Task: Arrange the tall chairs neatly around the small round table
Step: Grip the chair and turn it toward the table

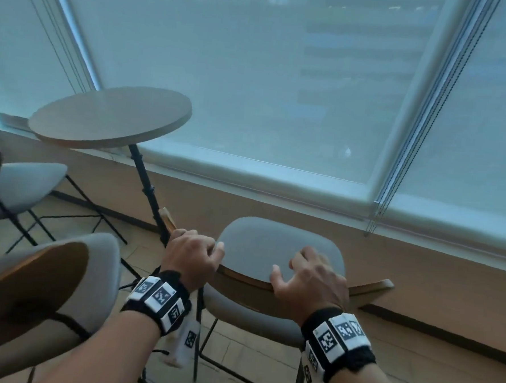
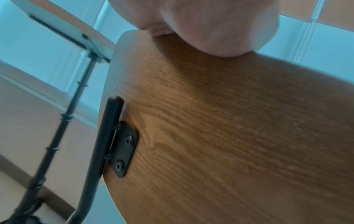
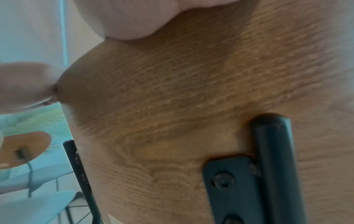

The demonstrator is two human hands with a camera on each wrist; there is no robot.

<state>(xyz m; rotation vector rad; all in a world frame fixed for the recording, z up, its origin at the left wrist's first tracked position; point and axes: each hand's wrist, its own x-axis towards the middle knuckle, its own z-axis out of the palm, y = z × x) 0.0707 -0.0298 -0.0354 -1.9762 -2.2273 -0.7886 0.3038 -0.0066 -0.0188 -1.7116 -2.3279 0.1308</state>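
A tall chair [image 1: 260, 245] with grey padding and a wooden back stands below me, facing the window. My left hand [image 1: 193, 254] grips the left part of its backrest top, fingers curled over the rim. My right hand [image 1: 308, 276] grips the same rim further right. Both wrist views show the backrest's wooden rear face [image 2: 220, 128] [image 3: 182, 98] with black brackets, each palm pressed on the upper edge. The small round table [image 1: 111, 116] on a black pole stands up left of the chair. Two more tall chairs [image 1: 24, 183] [image 1: 47, 288] stand at the left.
A low beige wall [image 1: 274, 210] under blinded windows [image 1: 252, 87] runs right behind the held chair and the table. Blind cords [image 1: 395, 176] hang at the right. Wooden floor [image 1: 412, 372] shows to the right of the chair.
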